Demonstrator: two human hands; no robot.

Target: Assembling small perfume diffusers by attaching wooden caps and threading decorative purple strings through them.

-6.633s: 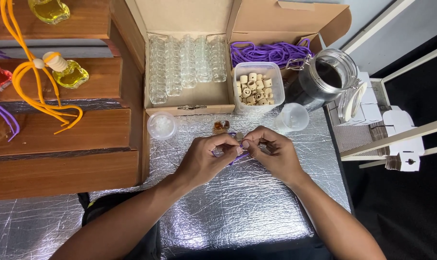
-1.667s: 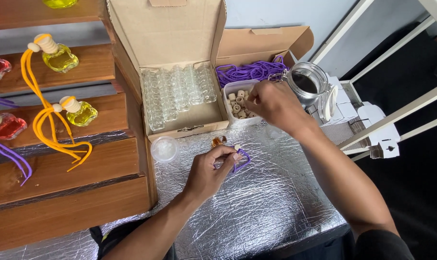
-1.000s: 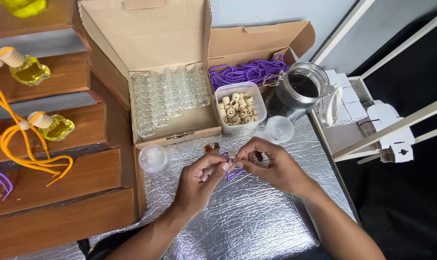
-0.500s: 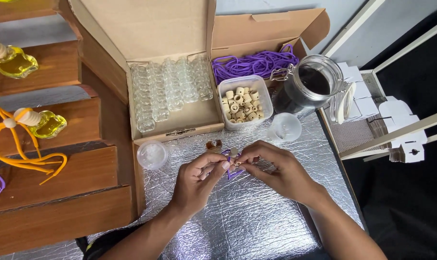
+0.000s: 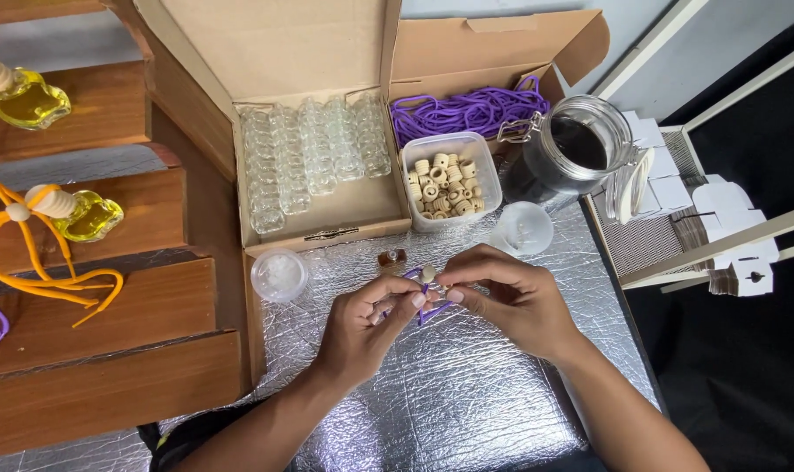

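My left hand (image 5: 362, 328) and my right hand (image 5: 506, 297) meet over the silver quilted mat (image 5: 467, 402). Between their fingertips they pinch a purple cord (image 5: 421, 308) and a small pale wooden cap (image 5: 428, 274). A small brown-filled glass bottle (image 5: 392, 258) lies just above my fingers. Behind it stands a clear tub of wooden caps (image 5: 448, 183).
An open cardboard box (image 5: 327, 218) holds rows of empty glass bottles (image 5: 309, 157). A second box holds purple cords (image 5: 467, 112). A glass jar of dark liquid (image 5: 572, 153), two small clear cups (image 5: 279, 275) (image 5: 521, 229), wooden steps (image 5: 108, 306) with yellow filled bottles (image 5: 87, 214).
My right hand reached into the tub of caps, came back to the left hand, and now both hands hold the cord and a cap together. The view has shifted slightly.
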